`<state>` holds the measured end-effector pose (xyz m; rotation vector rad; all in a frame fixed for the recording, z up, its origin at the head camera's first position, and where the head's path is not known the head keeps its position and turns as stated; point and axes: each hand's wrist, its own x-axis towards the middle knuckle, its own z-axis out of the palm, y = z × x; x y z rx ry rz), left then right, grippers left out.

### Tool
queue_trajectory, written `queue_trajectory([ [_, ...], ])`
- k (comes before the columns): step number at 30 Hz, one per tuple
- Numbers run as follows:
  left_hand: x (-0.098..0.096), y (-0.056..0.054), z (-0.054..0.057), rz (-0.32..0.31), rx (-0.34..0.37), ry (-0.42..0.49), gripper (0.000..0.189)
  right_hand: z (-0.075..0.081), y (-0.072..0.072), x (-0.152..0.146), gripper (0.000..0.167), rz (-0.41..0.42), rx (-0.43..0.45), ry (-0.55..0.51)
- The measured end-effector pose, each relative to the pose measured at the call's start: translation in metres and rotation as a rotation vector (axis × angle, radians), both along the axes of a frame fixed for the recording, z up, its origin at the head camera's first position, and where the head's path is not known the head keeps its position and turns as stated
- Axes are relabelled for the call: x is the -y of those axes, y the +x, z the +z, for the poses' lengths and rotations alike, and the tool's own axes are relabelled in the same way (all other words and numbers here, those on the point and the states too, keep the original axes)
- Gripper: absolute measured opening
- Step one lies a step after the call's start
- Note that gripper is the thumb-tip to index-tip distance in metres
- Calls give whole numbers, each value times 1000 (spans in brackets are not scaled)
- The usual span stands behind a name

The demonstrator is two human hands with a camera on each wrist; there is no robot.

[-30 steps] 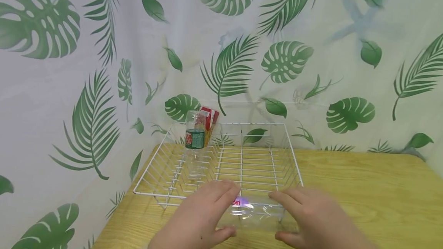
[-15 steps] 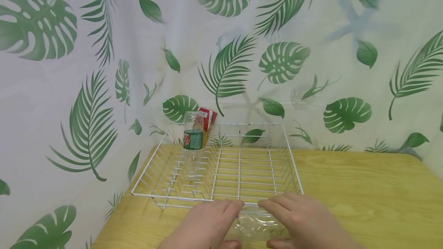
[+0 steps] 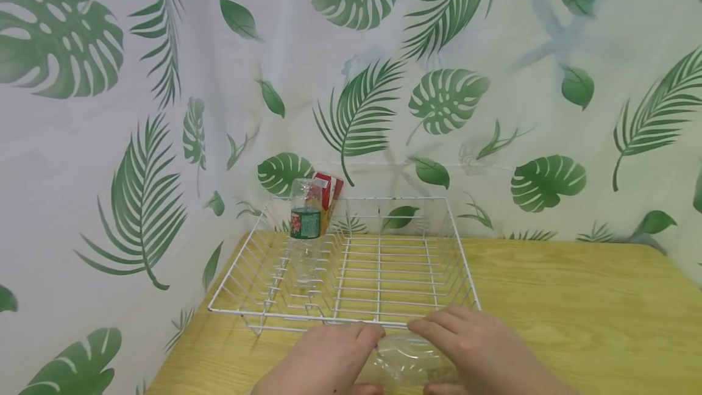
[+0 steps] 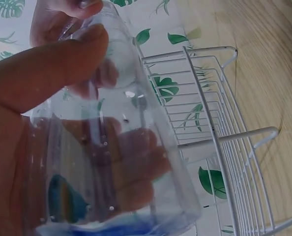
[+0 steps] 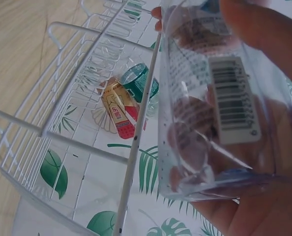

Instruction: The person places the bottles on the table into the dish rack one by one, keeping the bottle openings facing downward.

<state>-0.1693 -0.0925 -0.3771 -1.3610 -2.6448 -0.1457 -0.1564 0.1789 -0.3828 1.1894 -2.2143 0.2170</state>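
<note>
Between my hands a clear plastic bottle lies crosswise, just in front of the rack's near edge. My left hand grips one end, fingers and thumb on opposite sides. The other end is held the same way by my right hand. In the right wrist view a white barcode and small print show on the bottle wall. The left wrist view shows a bluish tint at the bottle's lower edge, with fingers visible through the plastic. Beyond it stands a white wire rack.
Inside the rack's left part, a clear bottle with a green label stands upright. Behind it leans a red and yellow carton. The rack rests on a wooden table, against a leaf-patterned curtain.
Both hands have drawn the bottle back from the rack, lower in the head view, and come slightly closer together. The purple patch with red lettering on the bottle is now mostly hidden.
</note>
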Motion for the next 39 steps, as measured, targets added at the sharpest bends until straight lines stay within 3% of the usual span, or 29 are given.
queue_trajectory([
  [4,0,-2,0,54,97,-11,49,1,-1,-2,76,13,45,-28],
  [9,2,-6,2,130,209,30,53,8,0,-12,79,24,159,-139],
  [12,4,-8,4,123,238,72,57,15,1,-18,85,9,283,-220],
  [16,7,-11,4,67,217,138,57,22,2,-24,95,28,436,-339],
  [27,9,-19,-4,-1,194,285,60,12,-10,-25,89,471,636,-666],
  [32,8,-20,-6,-8,256,355,62,6,-15,-20,89,662,726,-788],
  [39,2,-21,-12,-51,333,491,63,1,-11,-10,93,706,818,-885],
])
